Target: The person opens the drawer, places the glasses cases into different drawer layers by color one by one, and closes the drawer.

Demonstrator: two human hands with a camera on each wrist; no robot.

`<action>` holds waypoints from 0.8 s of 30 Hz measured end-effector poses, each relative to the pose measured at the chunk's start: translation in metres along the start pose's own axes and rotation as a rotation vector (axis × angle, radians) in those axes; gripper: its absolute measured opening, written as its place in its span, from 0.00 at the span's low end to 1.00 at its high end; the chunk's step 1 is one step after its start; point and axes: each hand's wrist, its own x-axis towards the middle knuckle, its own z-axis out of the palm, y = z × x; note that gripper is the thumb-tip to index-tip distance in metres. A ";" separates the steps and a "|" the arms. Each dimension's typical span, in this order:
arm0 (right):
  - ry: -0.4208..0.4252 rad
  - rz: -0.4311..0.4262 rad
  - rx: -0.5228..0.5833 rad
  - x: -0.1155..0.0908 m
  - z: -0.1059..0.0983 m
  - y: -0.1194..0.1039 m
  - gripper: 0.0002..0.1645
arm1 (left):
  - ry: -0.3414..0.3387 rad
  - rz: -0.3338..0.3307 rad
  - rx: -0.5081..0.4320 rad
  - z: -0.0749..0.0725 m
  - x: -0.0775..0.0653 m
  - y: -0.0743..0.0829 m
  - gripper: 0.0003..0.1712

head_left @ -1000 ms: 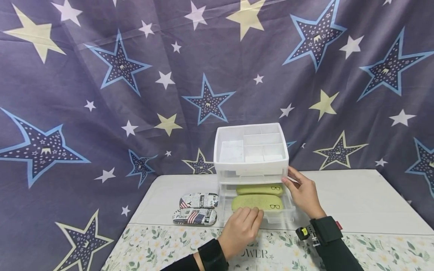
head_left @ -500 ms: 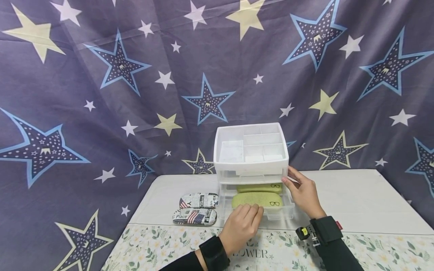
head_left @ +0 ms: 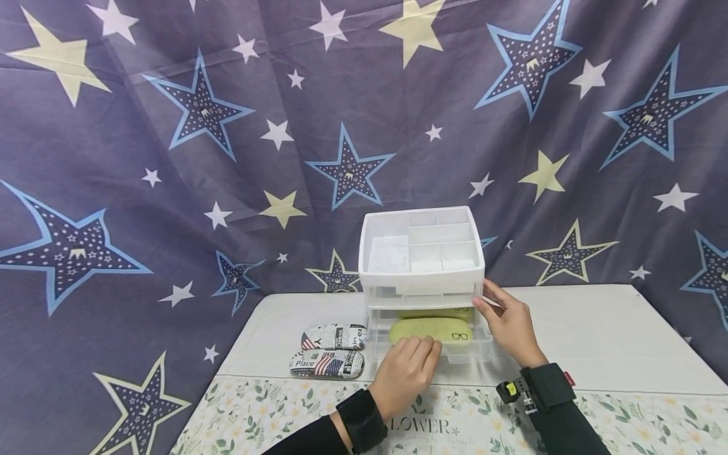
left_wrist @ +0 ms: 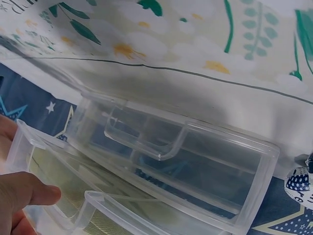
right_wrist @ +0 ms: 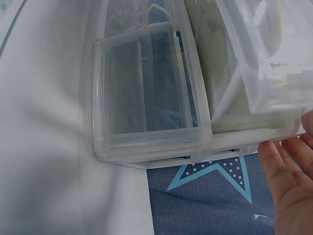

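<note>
A white plastic drawer organizer stands on the table, with its clear middle drawer pulled partway out. Inside that drawer lie two green glasses cases, the rear one partly under the upper drawer. My left hand holds the drawer's front edge with curled fingers; its thumb shows beside the handle cut-out in the left wrist view. My right hand grips the organizer's right front corner, thumb at the front, and its fingertips touch the frame's side in the right wrist view.
Two newspaper-print glasses cases with flag patterns lie on the table just left of the organizer. A floral cloth covers the table's near part. A star-patterned curtain hangs behind. The organizer's top tray has several compartments.
The drawer has slid back into the organizer a little, carrying the green cases further under the upper drawer. My left hand has moved slightly with it. The right hand has stayed put.
</note>
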 end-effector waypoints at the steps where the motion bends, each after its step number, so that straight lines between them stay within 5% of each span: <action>1: 0.000 0.001 -0.002 0.000 0.000 0.000 0.31 | 0.001 -0.002 -0.001 0.001 0.000 0.000 0.26; 10: 0.000 -0.001 -0.006 0.000 -0.001 -0.002 0.31 | 0.002 -0.016 -0.019 0.021 -0.007 0.002 0.27; 24: -0.005 0.002 -0.012 0.000 -0.001 0.000 0.31 | -0.040 -0.024 -0.007 0.026 -0.008 -0.001 0.22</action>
